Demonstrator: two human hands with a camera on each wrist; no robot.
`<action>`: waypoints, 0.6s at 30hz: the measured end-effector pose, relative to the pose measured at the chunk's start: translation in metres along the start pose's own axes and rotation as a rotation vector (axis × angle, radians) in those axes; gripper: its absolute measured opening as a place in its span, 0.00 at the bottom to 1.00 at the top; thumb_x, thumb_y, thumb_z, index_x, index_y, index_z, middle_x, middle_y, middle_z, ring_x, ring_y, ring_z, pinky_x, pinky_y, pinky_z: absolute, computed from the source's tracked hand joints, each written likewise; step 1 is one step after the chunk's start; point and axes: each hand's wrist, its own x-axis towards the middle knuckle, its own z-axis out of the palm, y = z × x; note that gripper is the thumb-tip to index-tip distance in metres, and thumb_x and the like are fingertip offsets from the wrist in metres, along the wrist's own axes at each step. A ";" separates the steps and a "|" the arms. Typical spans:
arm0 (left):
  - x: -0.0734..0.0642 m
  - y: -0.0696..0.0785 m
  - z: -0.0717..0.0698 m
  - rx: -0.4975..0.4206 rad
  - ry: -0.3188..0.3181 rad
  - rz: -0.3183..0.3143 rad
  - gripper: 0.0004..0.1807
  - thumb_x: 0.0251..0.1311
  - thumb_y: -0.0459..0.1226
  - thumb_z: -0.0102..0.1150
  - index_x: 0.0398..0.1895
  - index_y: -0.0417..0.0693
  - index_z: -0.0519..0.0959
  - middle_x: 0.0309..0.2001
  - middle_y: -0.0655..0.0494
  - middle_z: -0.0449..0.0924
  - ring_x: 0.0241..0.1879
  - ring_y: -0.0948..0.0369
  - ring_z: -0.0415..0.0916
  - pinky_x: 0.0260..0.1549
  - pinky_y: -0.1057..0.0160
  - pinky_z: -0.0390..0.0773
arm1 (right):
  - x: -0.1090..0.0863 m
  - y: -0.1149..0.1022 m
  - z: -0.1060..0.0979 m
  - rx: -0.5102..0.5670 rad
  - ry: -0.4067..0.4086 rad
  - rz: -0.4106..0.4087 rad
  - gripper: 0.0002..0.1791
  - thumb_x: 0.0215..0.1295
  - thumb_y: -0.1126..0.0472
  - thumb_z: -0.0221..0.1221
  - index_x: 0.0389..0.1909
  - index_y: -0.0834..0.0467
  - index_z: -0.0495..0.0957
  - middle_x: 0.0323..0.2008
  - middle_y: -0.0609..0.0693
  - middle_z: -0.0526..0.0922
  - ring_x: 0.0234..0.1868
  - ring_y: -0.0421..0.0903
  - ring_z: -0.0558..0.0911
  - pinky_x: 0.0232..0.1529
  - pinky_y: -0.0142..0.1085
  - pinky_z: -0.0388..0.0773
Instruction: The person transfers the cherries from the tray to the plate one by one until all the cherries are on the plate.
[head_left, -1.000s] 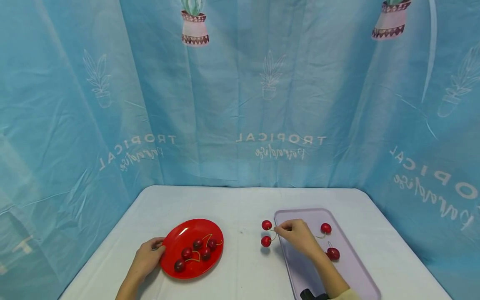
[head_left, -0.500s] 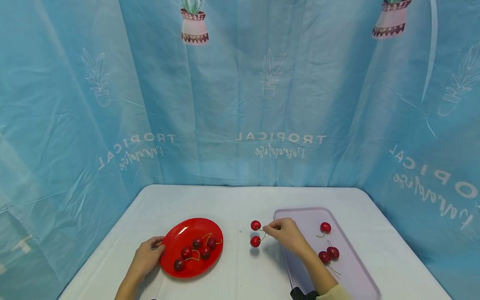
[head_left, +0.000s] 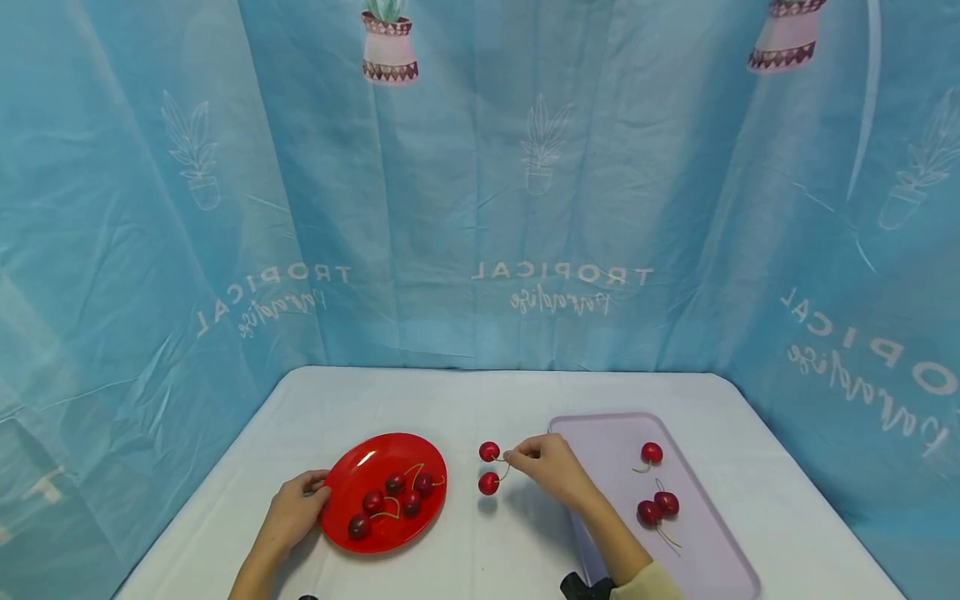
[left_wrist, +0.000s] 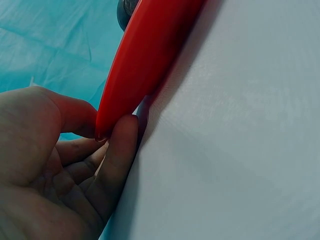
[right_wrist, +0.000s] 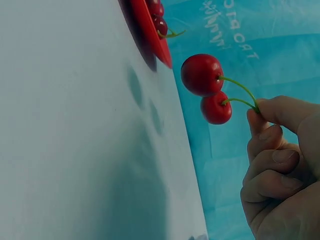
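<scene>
Between thumb and index finger, my right hand (head_left: 553, 469) pinches the joined green stems of a pair of bright red cherries (right_wrist: 202, 75). The pair hangs above the table, between plate and tray, its shadow falling on the white surface in the right wrist view. At the left, my left hand (head_left: 295, 510) grips the rim of a red plate (head_left: 352, 475); the left wrist view has the thumb on top and fingers beneath the edge (left_wrist: 112, 112). Several darker cherries (head_left: 373, 502) with stems lie on the plate. A lilac tray (head_left: 600, 429) at the right bears a few more cherries (head_left: 649, 513).
A white-covered table (head_left: 480, 400) carries everything. Blue printed curtains (head_left: 450, 208) stand behind it and along both sides. A black wrist strap (head_left: 585, 587) and a pale yellow sleeve (head_left: 647, 583) show on the right arm, over the tray's near left edge.
My right hand has moved left with the cherry pair, away from the tray and closer to the plate. Tray cherries it covered now show fully. My left hand stays on the plate rim.
</scene>
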 end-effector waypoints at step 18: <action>-0.003 0.002 -0.001 0.005 0.007 -0.001 0.22 0.61 0.33 0.51 0.57 0.30 0.72 0.50 0.36 0.76 0.51 0.43 0.71 0.48 0.46 0.76 | 0.009 -0.012 0.022 0.172 -0.049 0.041 0.17 0.61 0.49 0.63 0.33 0.61 0.85 0.33 0.50 0.83 0.36 0.46 0.73 0.34 0.40 0.71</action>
